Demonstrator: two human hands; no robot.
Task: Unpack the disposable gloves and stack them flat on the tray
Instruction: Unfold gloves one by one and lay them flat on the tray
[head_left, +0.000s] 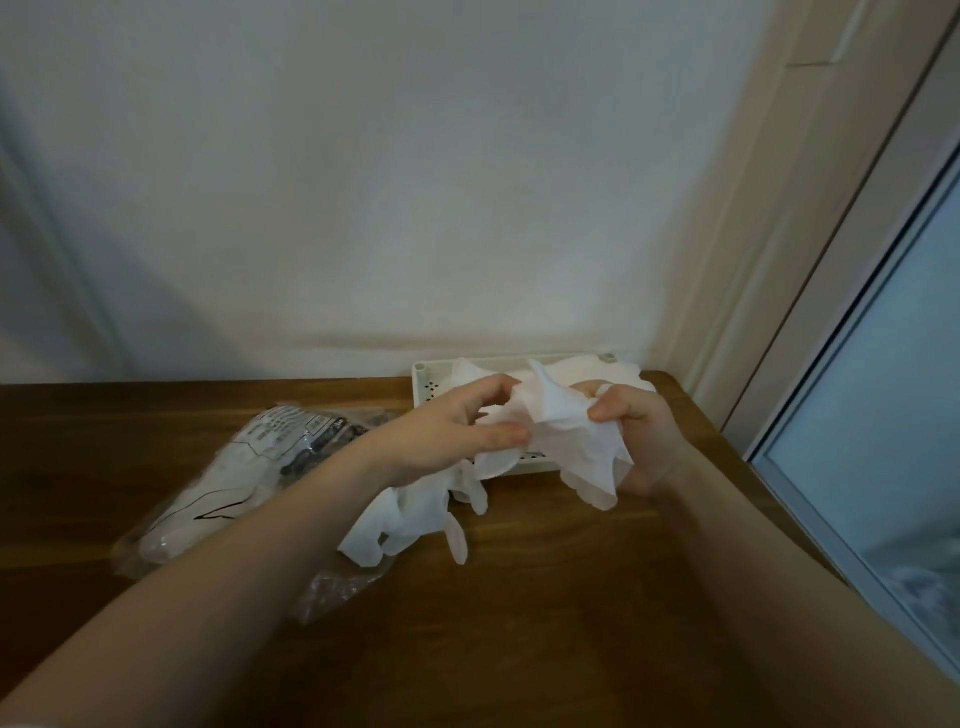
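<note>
White disposable glove (569, 441) is pinched by left hand (457, 431) and gripped by right hand (636, 431) above the tray (428, 387).

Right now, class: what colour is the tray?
The tray is cream-white, seen in the head view.

A brown wooden table (545, 597) by a white wall

A white tray (427, 391) sits at the back of the table, against the wall. A pile of thin white gloves (410, 519) lies on the wood just in front of the tray and a bit to the left. A clear plastic bag (228, 483) with writing on it lies further left of the tray, near the pile.
</note>
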